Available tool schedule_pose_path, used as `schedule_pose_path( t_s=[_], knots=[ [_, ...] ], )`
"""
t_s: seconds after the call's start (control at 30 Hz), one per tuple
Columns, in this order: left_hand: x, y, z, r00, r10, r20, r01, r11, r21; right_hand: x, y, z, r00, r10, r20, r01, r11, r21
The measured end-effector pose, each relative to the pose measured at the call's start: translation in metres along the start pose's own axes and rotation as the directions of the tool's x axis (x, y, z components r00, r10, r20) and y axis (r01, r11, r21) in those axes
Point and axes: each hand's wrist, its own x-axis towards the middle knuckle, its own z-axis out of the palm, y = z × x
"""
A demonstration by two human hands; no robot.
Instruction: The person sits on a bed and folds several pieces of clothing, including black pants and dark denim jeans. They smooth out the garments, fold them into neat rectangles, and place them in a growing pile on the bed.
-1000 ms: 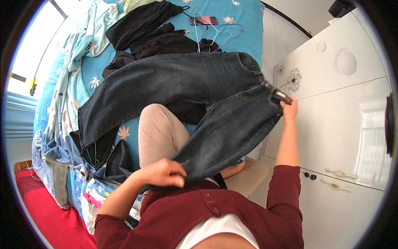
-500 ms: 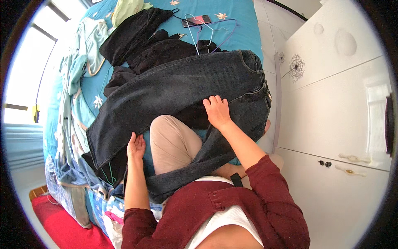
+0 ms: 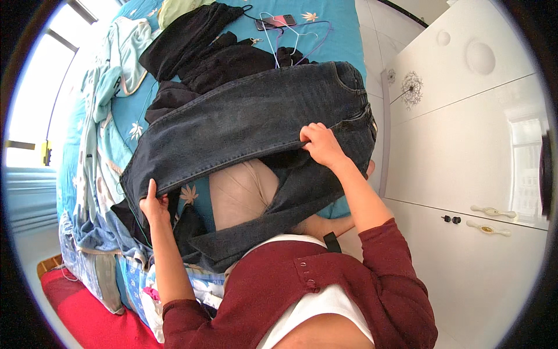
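Matt denim jeans, cabinet — smooth, glossy

- Jeans, 11 o'clock: dark blue-black denim, faded greyer in patches.
- Bedsheet, 1 o'clock: teal blue, printed with white and peach leaves.
- Clothes pile, 11 o'clock: plain black.
- Phone, 12 o'clock: pinkish red and black.
- Hangers, 12 o'clock: one pale blue, one purple.
- Blanket, 10 o'clock: pale aqua, beige edging.
- Curtain, 9 o'clock: light blue.
- Red cloth, 8 o'clock: solid bright red.
- Cardigan, 6 o'clock: maroon, over a white top.
- Trousers, near centre: beige.
- Wardrobe, 3 o'clock: glossy white, black dandelion print toward 2.
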Motion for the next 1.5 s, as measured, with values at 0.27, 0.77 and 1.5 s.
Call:
schedule_pose_path(
  t_s=[0.27,0.77,1.5],
  knots=[
    [-0.093,-0.023,-0.034,0.68,-0.219,0.7,-0.238,0.836,0.493,-0.094,0.076,-0.01,0.636,0.721,-0.276,-0.485,0.652,0.583],
    [-0.183,0.038,-0.04,0.255,-0.123,0.959,-0.96,0.09,0.267,-0.18,0.032,0.012,0.979,0.181,0.092,-0.201,0.929,0.312],
    [-0.17,0.113,-0.109,0.467,0.446,0.764,-0.534,-0.547,0.645,-0.142,0.008,-0.065,0.816,0.115,-0.567,-0.024,0.986,0.167]
  ],
)
